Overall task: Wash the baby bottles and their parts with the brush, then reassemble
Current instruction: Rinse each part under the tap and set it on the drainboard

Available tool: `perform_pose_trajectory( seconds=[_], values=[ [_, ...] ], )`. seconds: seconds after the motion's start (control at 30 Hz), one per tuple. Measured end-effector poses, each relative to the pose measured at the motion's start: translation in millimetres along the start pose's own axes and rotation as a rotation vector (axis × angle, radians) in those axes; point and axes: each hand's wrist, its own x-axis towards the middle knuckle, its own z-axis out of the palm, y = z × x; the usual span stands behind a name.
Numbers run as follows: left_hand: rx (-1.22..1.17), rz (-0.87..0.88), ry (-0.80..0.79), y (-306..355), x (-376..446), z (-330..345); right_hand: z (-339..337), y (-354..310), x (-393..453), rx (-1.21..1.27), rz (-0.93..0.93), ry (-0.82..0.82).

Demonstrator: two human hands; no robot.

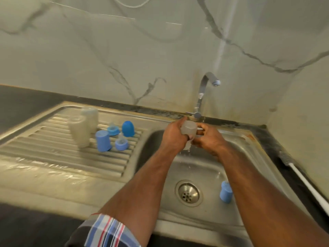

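Above the sink (249,157) basin, your left hand (173,138) wraps a clear bottle (188,132); your right hand (207,139) pinches its lower end. Left of the sink stand two bottles (83,129) and blue caps (103,140); right, the brush (292,166).

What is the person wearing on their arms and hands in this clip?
Both forearms are bare, and neither the left hand nor the right hand wears a glove, ring or watch that shows. A plaid sleeve in blue, white, red and dark stripes appears at the lower edge.
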Motion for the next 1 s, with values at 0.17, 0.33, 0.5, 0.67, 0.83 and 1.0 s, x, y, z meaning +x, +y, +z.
perform_pose_trajectory(
  seconds=[0.17,0.33,0.5,0.67,0.83,1.0],
  values=[
    [-0.070,-0.049,0.104,-17.5,-33.9,-91.0,52.3,-51.7,-30.5,0.006,-0.140,-0.094],
    [-0.099,-0.066,0.203,-51.5,-73.0,-187.8,143.9,-90.0,-49.0,0.019,-0.239,-0.110],
    [-0.180,-0.122,0.269,-83.5,-105.6,-248.0,213.0,-116.8,-65.3,-0.010,-0.340,-0.165],
    [-0.199,-0.144,0.303,-103.0,-115.6,-270.8,243.5,-132.4,-71.2,-0.038,-0.327,-0.205],
    [-0.183,-0.132,0.275,-110.5,-121.5,-276.4,251.9,-134.4,-76.7,-0.107,-0.325,-0.222],
    [-0.126,-0.127,0.253,-112.1,-125.1,-276.1,251.4,-137.9,-81.4,-0.159,-0.308,-0.247]
  ],
)
